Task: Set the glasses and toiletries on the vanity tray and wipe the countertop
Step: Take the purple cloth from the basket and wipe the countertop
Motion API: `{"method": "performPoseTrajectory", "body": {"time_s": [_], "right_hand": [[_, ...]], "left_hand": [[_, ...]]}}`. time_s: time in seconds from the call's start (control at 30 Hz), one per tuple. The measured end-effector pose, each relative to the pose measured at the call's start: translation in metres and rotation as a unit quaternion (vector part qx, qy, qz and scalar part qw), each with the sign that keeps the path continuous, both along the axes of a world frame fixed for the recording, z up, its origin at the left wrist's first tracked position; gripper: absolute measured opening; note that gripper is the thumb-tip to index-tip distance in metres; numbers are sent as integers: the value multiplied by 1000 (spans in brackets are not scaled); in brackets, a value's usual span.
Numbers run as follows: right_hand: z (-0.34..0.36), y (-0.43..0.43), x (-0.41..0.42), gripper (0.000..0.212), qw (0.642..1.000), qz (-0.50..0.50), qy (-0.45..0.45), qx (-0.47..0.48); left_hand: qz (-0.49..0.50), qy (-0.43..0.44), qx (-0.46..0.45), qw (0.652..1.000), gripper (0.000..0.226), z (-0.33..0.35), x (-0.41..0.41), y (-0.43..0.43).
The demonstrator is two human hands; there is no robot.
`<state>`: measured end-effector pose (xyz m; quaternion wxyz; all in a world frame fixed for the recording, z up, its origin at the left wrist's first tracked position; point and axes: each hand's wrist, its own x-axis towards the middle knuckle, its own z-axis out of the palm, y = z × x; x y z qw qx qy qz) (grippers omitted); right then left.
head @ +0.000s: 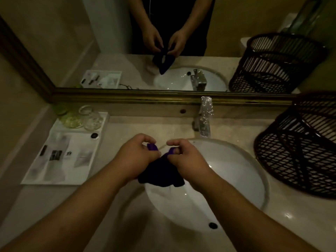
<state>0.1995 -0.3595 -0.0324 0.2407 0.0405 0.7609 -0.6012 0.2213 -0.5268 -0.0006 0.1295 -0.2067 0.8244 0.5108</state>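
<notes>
A dark purple cloth (pixel 161 172) hangs over the near left edge of the white sink (pixel 227 179). My left hand (pixel 138 154) and my right hand (pixel 185 157) each pinch a top corner of it, close together. To the left, the white vanity tray (pixel 85 171) lies on the beige countertop (pixel 149 126). At its far end stand a green glass (pixel 72 120) and a clear glass (pixel 91 119). Flat white toiletry packets (pixel 58 153) with dark labels lie across the tray, and a small dark round item (pixel 94 135) sits near its right edge.
A chrome faucet (pixel 205 117) rises behind the sink, below the gold-framed mirror (pixel 163 96). A dark wicker basket (pixel 301 148) leans on the counter at the right. The mirror reflects a person's hands with the cloth.
</notes>
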Motion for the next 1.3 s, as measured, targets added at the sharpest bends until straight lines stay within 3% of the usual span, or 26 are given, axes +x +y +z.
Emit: {"method": "performPoseTrajectory", "body": {"time_s": [0.13, 0.23, 0.33, 0.4, 0.47, 0.57, 0.67, 0.8, 0.97, 1.1, 1.2, 1.3], "right_hand": [[-7, -28, 0, 51, 999, 38, -13, -31], [-18, -32, 0, 60, 994, 78, -42, -65], [-30, -42, 5, 51, 992, 116, -29, -45], [-37, -56, 6, 44, 994, 109, -2, -17], [-39, -67, 3, 46, 995, 90, 27, 30], [-42, -80, -5, 51, 995, 64, 66, 33], [-50, -95, -9, 52, 981, 75, 163, 76], [-68, -121, -7, 52, 905, 146, 356, 180], [-104, -131, 2, 64, 807, 252, 420, 330], [-131, -132, -1, 77, 789, 282, 346, 422], [-143, -138, -9, 57, 753, 283, 379, 457], [-143, -146, -24, 33, 790, 248, 367, 424]], "left_hand": [[19, -16, 59, 998, 38, -12, 4, -2], [42, -37, 178, 982, 46, -20, 12, -23], [35, -34, 248, 968, 46, -29, 25, -42], [28, 1, 187, 982, 38, -45, 37, -56], [37, 59, 17, 997, 34, -65, 55, -76], [31, 134, -250, 958, 53, -96, 95, -120], [51, 97, -378, 919, 82, -134, 137, -162], [48, 14, -440, 896, 101, -170, 179, -196], [59, -45, -465, 882, 106, -195, 200, -223], [53, -46, -459, 886, 110, -213, 211, -223], [52, -38, -467, 882, 110, -217, 211, -224], [56, -32, -468, 881, 111, -218, 210, -226]]}}
